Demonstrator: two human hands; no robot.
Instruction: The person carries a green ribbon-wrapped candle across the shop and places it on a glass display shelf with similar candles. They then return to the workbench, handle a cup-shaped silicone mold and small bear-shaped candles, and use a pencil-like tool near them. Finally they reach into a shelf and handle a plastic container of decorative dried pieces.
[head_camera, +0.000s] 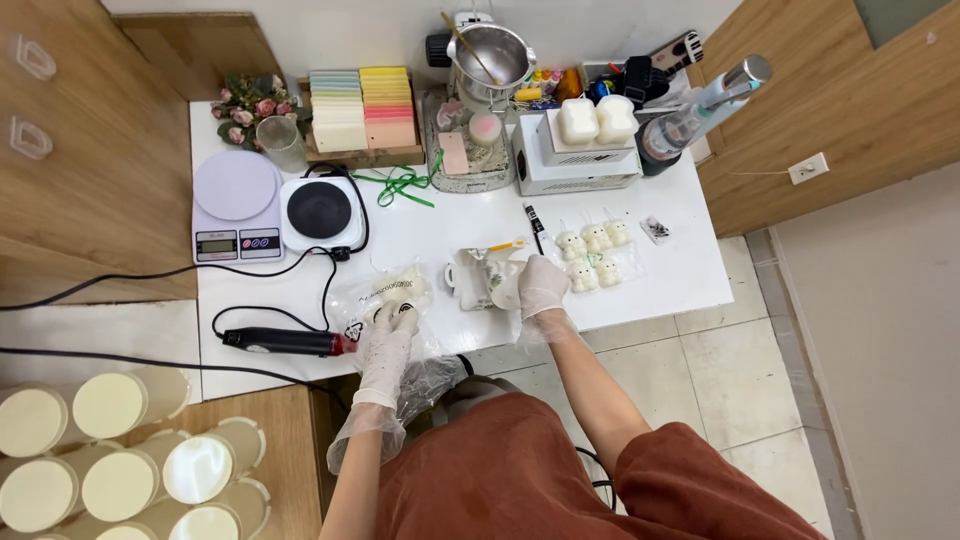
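Two gloved hands: left hand (390, 335) is closed on a clear bag (385, 295), right hand (540, 285) on a white mould (485, 278); wax figures (592, 257) beside the fingers could be knocked.

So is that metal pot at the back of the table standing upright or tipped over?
Upright. The metal pot stands with its open mouth facing up, and a wooden stick leans inside it. Its contents cannot be made out.

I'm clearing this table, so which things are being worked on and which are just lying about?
In hand:
left hand on clear plastic bag of cream wax shapes
right hand on white mould

Lying about:
white round scale
black hotplate
green ribbon
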